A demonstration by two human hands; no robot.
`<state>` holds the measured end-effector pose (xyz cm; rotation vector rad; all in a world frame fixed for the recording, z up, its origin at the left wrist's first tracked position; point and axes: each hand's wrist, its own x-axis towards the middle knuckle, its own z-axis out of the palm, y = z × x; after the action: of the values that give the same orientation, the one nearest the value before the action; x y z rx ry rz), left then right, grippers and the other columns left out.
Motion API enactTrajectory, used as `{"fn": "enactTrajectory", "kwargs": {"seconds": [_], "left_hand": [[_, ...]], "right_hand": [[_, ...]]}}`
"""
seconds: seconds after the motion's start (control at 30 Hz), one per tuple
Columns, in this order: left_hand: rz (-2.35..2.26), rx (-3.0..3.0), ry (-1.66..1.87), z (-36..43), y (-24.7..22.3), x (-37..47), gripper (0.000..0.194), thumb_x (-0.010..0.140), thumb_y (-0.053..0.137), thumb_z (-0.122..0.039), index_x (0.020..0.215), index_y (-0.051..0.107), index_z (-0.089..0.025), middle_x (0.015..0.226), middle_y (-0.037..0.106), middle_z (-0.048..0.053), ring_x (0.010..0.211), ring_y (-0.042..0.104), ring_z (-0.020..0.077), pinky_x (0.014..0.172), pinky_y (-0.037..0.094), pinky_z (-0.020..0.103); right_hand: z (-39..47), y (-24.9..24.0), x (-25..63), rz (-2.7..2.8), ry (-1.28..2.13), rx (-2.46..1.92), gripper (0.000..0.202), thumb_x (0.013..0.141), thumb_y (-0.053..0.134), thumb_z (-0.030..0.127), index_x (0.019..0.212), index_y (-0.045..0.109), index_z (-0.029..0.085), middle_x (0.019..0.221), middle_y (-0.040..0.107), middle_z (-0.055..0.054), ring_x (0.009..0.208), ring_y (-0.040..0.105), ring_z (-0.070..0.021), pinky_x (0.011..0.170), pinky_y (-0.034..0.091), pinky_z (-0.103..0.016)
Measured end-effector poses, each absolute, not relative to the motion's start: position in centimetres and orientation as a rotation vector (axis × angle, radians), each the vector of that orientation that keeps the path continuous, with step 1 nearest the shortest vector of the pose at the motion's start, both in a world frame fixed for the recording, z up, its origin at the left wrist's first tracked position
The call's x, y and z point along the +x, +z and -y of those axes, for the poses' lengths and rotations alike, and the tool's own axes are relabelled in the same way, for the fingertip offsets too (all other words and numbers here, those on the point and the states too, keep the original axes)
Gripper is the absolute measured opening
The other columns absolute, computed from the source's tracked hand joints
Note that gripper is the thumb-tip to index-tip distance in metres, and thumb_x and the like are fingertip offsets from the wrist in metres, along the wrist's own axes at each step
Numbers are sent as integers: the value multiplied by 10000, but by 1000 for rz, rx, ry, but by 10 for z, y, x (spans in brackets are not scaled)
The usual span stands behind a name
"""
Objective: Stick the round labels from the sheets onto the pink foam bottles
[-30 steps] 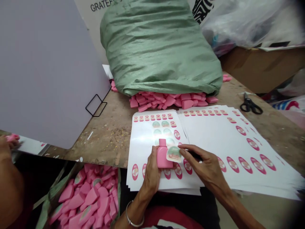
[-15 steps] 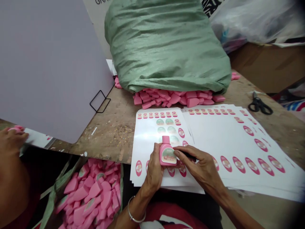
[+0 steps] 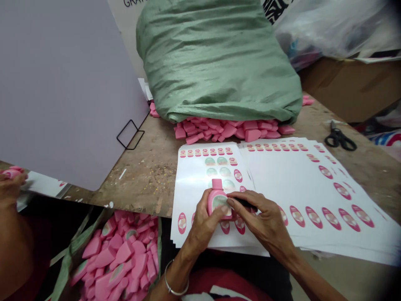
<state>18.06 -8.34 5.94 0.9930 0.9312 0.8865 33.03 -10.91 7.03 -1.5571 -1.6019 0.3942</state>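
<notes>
A small pink toy bottle is upright above the sticker sheets, with my left hand closed around its lower side. The left thumb lies across the green oval label on its front. My right hand grips a slim black tool, whose tip I cannot make out. Its thumb and fingertips meet the bottle's right edge. Under both hands is a stack of white sticker sheets, printed with pink ovals and green labels.
More sticker sheets are fanned out at right, with black scissors beyond. A green sack sits over pink pieces. Lower left, another bag holds pink bottles. Beside a grey panel, another person's hand holds something pink.
My left thumb has moved from the bottle's side onto its label. The right hand stays at the bottle's edge. At far left, the other person's hand has shifted left.
</notes>
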Motion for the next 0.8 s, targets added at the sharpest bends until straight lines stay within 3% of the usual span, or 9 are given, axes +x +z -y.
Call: {"fn": "enactTrajectory", "kwargs": {"seconds": [0.2,0.33,0.43,0.53,0.6,0.7,0.8], "left_hand": [[-719,807,801,83,69,178,375,793,641,-329,1111,512,-176,867,565,22,703,562,116,716,516,272],[-654,760,733,86,77,180,411,775,668,-299,1128,505,-166,856,581,34,708,586,130,723,548,329],[-645,805,664,91,88,182,506,738,704,-308,1182,503,-174,876,602,51,785,609,178,712,566,367],[-619,804,643,93,91,177,534,730,705,-379,1181,512,-168,893,626,77,823,617,202,688,568,358],[-673,810,687,86,87,165,491,737,680,-442,1116,542,-162,869,641,78,743,624,178,639,553,305],[-994,915,854,61,71,130,427,774,582,-541,969,576,-161,787,661,58,583,595,140,555,505,249],[-1549,1116,1001,23,47,83,460,739,532,-605,933,575,-190,786,691,51,654,640,210,607,511,295]], "right_hand": [[102,72,339,1540,339,-1758,343,754,660,446,1026,652,238,943,703,-45,783,647,-223,770,494,-414],[90,73,337,1331,821,-1722,579,630,748,462,1135,572,239,1094,655,-56,936,643,-236,817,526,-373],[83,73,330,1252,1125,-1575,567,652,730,469,1135,557,227,1130,633,-57,1041,614,-226,907,499,-354],[73,72,338,1262,1155,-1509,545,660,728,481,1112,568,222,1208,595,-64,1112,578,-238,935,485,-356],[57,72,359,1379,1044,-1548,550,675,723,476,1140,559,234,1214,596,-61,1083,591,-234,897,501,-345],[13,68,409,1552,556,-1827,413,823,561,477,1145,552,218,1127,644,-71,955,632,-200,813,506,-304],[-42,63,456,1629,31,-2232,393,915,403,356,1248,483,165,1103,658,-116,959,632,-220,780,480,-312]]}}
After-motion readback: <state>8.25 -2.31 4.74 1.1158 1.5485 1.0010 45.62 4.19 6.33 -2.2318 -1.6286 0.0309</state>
